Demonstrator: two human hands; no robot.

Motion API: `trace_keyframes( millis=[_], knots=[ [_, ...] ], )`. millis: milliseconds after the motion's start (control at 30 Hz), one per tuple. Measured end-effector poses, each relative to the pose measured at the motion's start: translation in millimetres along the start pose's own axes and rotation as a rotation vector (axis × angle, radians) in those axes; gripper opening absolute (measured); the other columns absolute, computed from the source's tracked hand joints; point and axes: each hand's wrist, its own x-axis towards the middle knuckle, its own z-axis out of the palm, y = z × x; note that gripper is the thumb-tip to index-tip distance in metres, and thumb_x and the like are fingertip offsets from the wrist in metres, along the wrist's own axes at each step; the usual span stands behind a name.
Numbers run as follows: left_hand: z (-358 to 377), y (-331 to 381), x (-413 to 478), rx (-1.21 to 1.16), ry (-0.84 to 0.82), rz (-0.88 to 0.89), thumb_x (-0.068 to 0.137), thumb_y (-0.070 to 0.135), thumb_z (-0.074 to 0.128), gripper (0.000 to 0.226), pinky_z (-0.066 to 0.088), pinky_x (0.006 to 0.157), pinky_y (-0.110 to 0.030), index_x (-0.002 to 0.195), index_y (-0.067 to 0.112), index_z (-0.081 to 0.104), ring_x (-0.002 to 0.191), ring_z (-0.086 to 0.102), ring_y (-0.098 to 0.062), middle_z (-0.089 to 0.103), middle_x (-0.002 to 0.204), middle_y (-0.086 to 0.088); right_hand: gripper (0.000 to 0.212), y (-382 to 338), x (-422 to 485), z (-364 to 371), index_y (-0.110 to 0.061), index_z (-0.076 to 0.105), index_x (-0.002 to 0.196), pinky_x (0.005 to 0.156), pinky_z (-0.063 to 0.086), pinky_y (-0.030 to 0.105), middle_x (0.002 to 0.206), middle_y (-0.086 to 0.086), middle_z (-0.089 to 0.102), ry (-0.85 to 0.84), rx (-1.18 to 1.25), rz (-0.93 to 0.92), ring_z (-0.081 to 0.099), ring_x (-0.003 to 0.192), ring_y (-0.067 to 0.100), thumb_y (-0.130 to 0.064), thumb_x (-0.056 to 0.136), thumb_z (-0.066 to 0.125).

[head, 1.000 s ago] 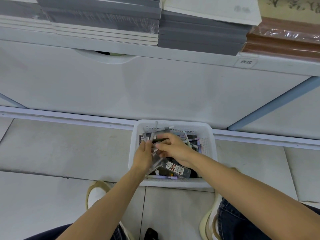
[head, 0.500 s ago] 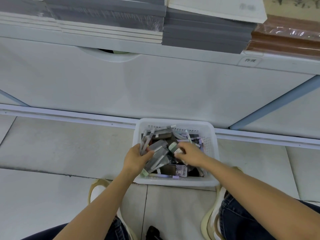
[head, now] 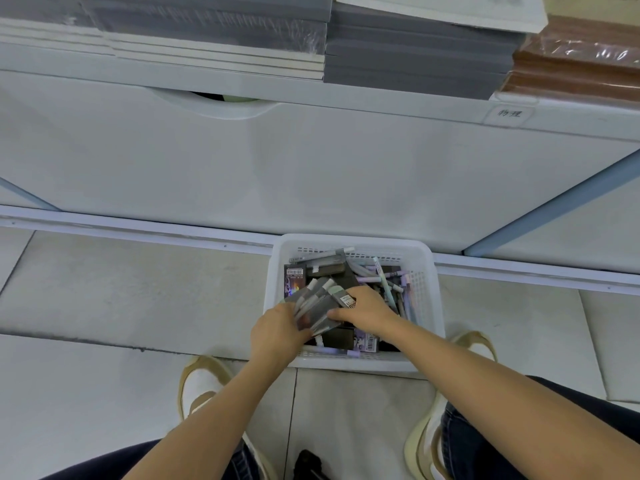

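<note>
My left hand grips a fan of pen packs just above the white basket, over its near-left corner. I hold them spread out so that I can see and count each one, I think. My right hand meets the left there and pinches the rightmost pack. Loose pens lie in the basket's far-right part. The basket stands on grey floor tiles. Behind it rises a white shelf front, with stacked notebooks above.
</note>
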Motion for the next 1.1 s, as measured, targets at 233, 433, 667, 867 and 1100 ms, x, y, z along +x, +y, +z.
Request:
trace_keyframes(
  millis=[233,433,667,867,1100],
  knots=[
    [-12.3,-1.9,5.0,-0.362,-0.049,-0.020,0.078,0.023,0.079,0.027,0.049,0.062,-0.031,0.096,0.011,0.064,0.071,0.063,-0.020,0.066,0.079,-0.004,0.008,-20.9,-3.8,-32.9,-0.012,0.059,0.088,0.045,0.036,0.018,0.059,-0.002,0.051,0.073,0.324,0.052,0.045,0.045,0.005,-0.014,0.087,0.066],
    [-21.3,6.9,-0.1,-0.469,-0.094,0.008,0.077,0.021,0.080,0.021,0.056,0.070,-0.035,0.091,0.011,0.067,0.073,0.064,-0.022,0.065,0.076,-0.006,0.012,-30.8,-12.0,-47.6,-0.008,0.062,0.085,0.040,0.035,0.016,0.058,0.002,0.057,0.122,0.462,0.098,0.052,0.048,0.008,-0.019,0.089,0.065],
    [-32.8,22.3,-8.0,-0.798,-0.091,-0.138,0.082,0.030,0.075,0.020,0.039,0.040,-0.018,0.080,0.013,0.066,0.044,0.047,-0.006,0.056,0.054,0.005,0.020,-46.0,-19.6,-59.4,-0.001,0.063,0.100,0.059,0.039,0.025,0.060,0.002,0.053,0.151,0.612,0.088,0.047,0.048,0.008,-0.017,0.089,0.063],
    [-87.7,52.9,-11.6,-0.809,-0.131,-0.040,0.089,0.027,0.067,0.023,0.026,0.038,-0.019,0.077,0.009,0.062,0.035,0.030,-0.005,0.037,0.041,0.010,0.023,-72.3,-38.3,-80.2,-0.013,0.060,0.109,0.050,0.044,0.020,0.094,0.005,0.064,0.256,0.419,-0.173,0.054,0.055,0.006,-0.017,0.088,0.069],
    [-176.5,97.4,-28.2,-0.858,-0.230,0.073,0.093,0.027,0.059,0.028,0.014,0.041,-0.021,0.068,0.016,0.052,0.041,0.014,-0.010,0.021,0.052,0.006,0.036,-128.2,-76.8,-112.6,-0.016,0.063,0.105,0.087,0.047,0.030,0.104,0.000,0.068,0.257,-0.052,-0.566,0.063,0.095,0.014,-0.024,0.076,0.082]
  ],
)
